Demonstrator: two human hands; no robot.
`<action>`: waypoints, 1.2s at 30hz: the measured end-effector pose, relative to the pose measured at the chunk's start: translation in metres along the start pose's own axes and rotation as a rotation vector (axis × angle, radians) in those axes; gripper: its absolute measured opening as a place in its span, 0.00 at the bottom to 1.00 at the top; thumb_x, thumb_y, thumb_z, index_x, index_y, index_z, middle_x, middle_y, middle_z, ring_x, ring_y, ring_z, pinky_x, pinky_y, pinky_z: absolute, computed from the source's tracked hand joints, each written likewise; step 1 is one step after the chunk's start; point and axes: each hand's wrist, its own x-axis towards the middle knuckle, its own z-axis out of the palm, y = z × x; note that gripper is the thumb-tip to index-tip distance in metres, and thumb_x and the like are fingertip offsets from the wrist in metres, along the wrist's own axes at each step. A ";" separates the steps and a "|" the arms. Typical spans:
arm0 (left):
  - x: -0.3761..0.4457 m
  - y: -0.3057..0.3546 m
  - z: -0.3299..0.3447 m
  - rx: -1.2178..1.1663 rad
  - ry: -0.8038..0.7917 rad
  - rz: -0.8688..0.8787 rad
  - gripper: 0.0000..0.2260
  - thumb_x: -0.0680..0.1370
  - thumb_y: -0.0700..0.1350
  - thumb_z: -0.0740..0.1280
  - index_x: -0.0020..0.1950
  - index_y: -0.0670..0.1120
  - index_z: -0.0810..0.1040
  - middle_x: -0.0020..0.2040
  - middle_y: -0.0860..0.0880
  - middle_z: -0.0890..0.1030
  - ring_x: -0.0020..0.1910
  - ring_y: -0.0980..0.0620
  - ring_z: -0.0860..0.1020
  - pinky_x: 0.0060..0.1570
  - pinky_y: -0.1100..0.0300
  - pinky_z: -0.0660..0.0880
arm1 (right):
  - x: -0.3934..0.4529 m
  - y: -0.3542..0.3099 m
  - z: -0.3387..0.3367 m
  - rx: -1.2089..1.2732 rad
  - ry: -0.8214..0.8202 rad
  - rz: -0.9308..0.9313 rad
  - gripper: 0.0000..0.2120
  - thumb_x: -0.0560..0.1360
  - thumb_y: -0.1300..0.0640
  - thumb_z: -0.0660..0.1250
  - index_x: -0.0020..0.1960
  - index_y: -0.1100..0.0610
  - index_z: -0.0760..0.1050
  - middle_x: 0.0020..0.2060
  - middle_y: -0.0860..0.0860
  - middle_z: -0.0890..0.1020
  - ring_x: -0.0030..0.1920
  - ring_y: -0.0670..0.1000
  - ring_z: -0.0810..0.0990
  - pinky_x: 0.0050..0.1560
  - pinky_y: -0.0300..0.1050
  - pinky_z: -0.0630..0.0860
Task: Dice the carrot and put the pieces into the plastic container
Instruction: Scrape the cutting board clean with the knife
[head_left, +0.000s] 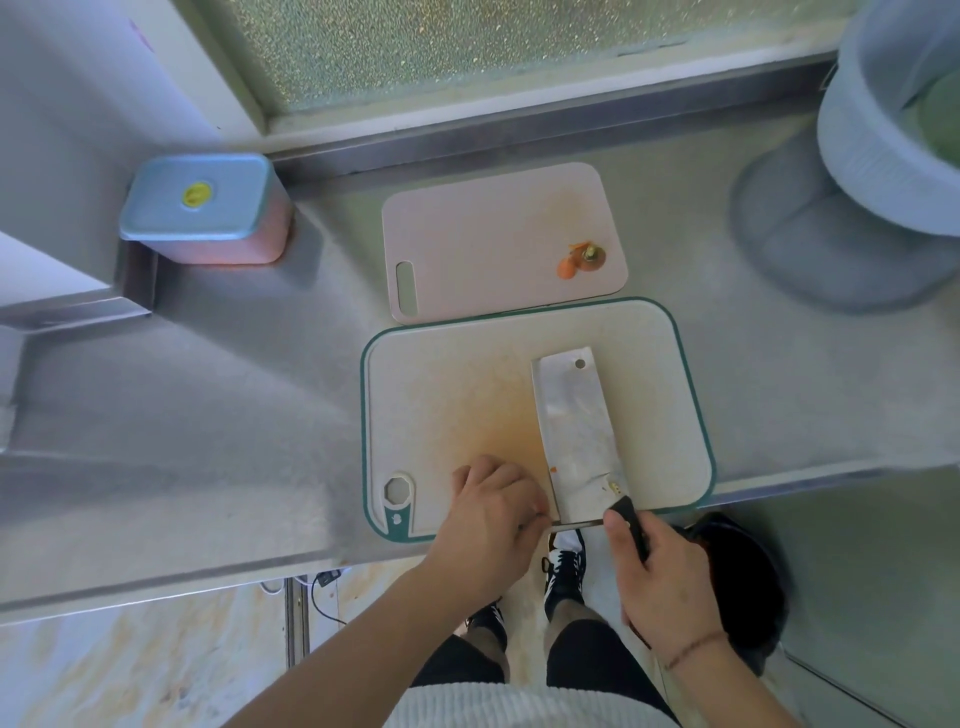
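The right hand (667, 577) grips the cleaver (576, 431) by its black handle, blade flat on the near cutting board (447, 374). The left hand (493, 514), fingers curled, touches the blade's near corner. Carrot scraps (582, 258) lie on the far pink board (488, 234); the lidded plastic container (208, 208) stands far left on the counter (234, 389).

A cleaver (575, 434) lies on the near board (447, 395), right of middle; behind this board lies a smaller board (483, 234) with carrot ends (582, 260) at its right edge. A lidded container (205, 210) stands far left, a basin (883, 130) far right
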 end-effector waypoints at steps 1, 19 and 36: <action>0.000 -0.004 -0.001 -0.035 0.011 0.005 0.01 0.74 0.47 0.67 0.42 0.50 0.78 0.44 0.58 0.78 0.51 0.52 0.71 0.53 0.54 0.65 | 0.000 0.000 -0.001 0.004 -0.004 0.001 0.24 0.72 0.33 0.51 0.34 0.51 0.69 0.20 0.50 0.74 0.23 0.46 0.75 0.33 0.47 0.75; 0.012 -0.028 -0.005 -0.004 0.090 0.254 0.09 0.79 0.46 0.66 0.47 0.46 0.85 0.47 0.51 0.80 0.45 0.50 0.77 0.50 0.56 0.72 | 0.005 0.000 0.006 -0.025 0.063 -0.029 0.21 0.74 0.34 0.52 0.36 0.50 0.68 0.26 0.48 0.77 0.28 0.51 0.77 0.34 0.48 0.76; 0.009 -0.028 0.006 0.007 0.179 0.284 0.07 0.78 0.48 0.70 0.44 0.49 0.85 0.46 0.55 0.80 0.47 0.52 0.75 0.53 0.59 0.68 | -0.004 -0.017 0.019 -0.024 0.072 -0.041 0.26 0.72 0.34 0.51 0.36 0.55 0.72 0.27 0.52 0.78 0.29 0.54 0.76 0.33 0.47 0.72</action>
